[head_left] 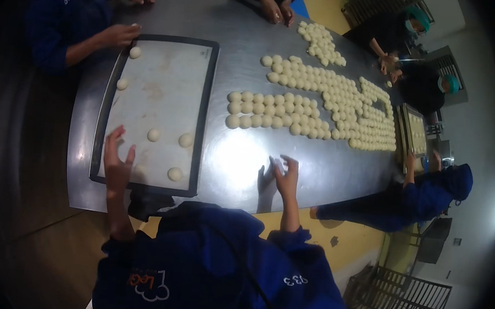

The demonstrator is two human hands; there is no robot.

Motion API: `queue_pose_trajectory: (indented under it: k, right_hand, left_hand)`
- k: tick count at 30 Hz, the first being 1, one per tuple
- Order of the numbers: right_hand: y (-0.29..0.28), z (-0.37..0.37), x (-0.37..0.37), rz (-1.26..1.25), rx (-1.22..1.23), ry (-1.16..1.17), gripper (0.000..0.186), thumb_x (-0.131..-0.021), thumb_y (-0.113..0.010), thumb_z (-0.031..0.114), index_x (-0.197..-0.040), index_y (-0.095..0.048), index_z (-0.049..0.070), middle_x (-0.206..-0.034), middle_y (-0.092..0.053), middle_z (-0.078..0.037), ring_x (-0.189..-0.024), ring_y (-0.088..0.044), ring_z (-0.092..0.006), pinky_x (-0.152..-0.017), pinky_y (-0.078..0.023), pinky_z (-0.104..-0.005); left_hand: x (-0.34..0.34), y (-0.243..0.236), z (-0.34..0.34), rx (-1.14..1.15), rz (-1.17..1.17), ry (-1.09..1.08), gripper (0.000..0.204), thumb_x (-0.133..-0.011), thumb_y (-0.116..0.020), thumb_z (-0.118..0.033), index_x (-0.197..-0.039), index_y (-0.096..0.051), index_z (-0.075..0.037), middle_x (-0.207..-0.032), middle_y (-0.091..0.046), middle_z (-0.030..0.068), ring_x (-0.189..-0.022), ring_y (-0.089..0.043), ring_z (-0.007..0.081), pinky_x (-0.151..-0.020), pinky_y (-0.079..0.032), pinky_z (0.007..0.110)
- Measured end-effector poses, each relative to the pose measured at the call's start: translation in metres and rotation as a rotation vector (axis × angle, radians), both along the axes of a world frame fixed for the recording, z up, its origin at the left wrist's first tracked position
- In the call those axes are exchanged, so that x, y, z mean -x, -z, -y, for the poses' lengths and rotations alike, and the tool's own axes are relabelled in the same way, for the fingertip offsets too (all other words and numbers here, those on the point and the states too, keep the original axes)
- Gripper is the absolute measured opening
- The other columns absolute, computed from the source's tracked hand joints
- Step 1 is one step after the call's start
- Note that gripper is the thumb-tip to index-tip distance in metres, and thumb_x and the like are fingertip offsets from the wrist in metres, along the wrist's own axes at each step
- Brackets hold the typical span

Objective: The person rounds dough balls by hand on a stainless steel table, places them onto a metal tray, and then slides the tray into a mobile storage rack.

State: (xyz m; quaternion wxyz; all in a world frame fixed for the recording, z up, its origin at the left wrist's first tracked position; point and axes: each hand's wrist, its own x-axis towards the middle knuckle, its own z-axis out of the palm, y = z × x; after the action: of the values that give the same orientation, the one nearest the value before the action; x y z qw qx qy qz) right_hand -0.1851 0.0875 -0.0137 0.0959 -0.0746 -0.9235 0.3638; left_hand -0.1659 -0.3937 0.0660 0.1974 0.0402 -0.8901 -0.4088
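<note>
My left hand (118, 160) hovers over the near left part of a tray lined with a pale sheet (161, 104) with a dark rim, its fingers and thumb apart and no object visible between them. Several round dough balls lie scattered on this sheet; a dough ball (153, 135) sits just beyond the hand, and another dough ball (175, 174) is at the near right corner. Above the steel table (328, 166), to the right of the tray, my right hand (286, 178) has its fingers spread. Nothing shows in its grasp. Rows of dough balls (274, 107) begin beyond it.
Across the tray's far left corner, a co-worker's hand (117, 35) reaches with a small pale piece at its fingertips. Another person's hands (277, 10) rest at the far edge. At the right end, a co-worker in blue (424, 197) stands by a second tray (415, 131).
</note>
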Motion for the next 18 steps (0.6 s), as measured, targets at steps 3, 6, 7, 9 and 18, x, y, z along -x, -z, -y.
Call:
queue_pose_trajectory:
  k: [3, 6, 7, 9, 18]
  right_hand:
    - [-0.015, -0.016, 0.056, -0.153, -0.164, -0.168, 0.037, -0.083, -0.070, 0.012, -0.119, -0.062, 0.009, -0.117, -0.056, -0.019, -0.107, -0.057, -0.0332, -0.089, -0.050, -0.0428]
    - [-0.034, -0.002, 0.097, -0.233, -0.263, -0.396, 0.040, -0.082, -0.071, 0.013, -0.121, -0.061, 0.011, -0.118, -0.056, -0.019, -0.110, -0.057, -0.0330, -0.090, -0.048, -0.0433]
    - [-0.033, 0.011, 0.107, -0.248, -0.277, -0.476, 0.041, -0.081, -0.071, 0.014, -0.121, -0.061, 0.011, -0.118, -0.056, -0.019, -0.111, -0.056, -0.0326, -0.090, -0.048, -0.0433]
    - [-0.023, 0.038, 0.128, -0.502, -0.293, -0.800, 0.041, -0.082, -0.067, 0.017, -0.123, -0.061, 0.015, -0.121, -0.057, -0.015, -0.108, -0.058, -0.0295, -0.085, -0.048, -0.0419]
    - [0.017, 0.077, 0.195, -0.580, -0.561, -1.198, 0.019, -0.090, -0.059, 0.024, -0.100, -0.061, 0.009, -0.097, -0.058, -0.006, -0.087, -0.062, -0.0236, -0.064, -0.048, -0.0369]
  left_hand:
    - [-0.010, -0.005, -0.067, -0.080, 0.177, 0.096, 0.048, -0.083, -0.069, -0.003, -0.128, -0.055, -0.003, -0.122, -0.060, 0.0170, -0.116, -0.058, 0.0331, -0.101, -0.045, 0.040]
    - [-0.019, -0.008, -0.144, -0.068, 0.107, 0.316, 0.044, -0.081, -0.068, -0.002, -0.123, -0.056, -0.004, -0.119, -0.062, 0.0151, -0.113, -0.060, 0.0313, -0.097, -0.046, 0.039]
    - [-0.022, -0.003, -0.166, -0.101, 0.204, 0.319, 0.044, -0.081, -0.069, -0.003, -0.123, -0.056, -0.005, -0.118, -0.062, 0.0143, -0.112, -0.060, 0.0311, -0.096, -0.047, 0.039]
    - [-0.028, -0.008, -0.214, -0.148, 0.282, 0.315, 0.044, -0.081, -0.071, -0.006, -0.123, -0.057, -0.007, -0.119, -0.062, 0.0133, -0.111, -0.060, 0.0312, -0.094, -0.048, 0.039]
    - [-0.066, -0.053, -0.319, -0.062, 0.299, 0.303, 0.044, -0.085, -0.070, -0.007, -0.126, -0.055, -0.006, -0.120, -0.062, 0.0141, -0.113, -0.060, 0.0299, -0.095, -0.048, 0.039]
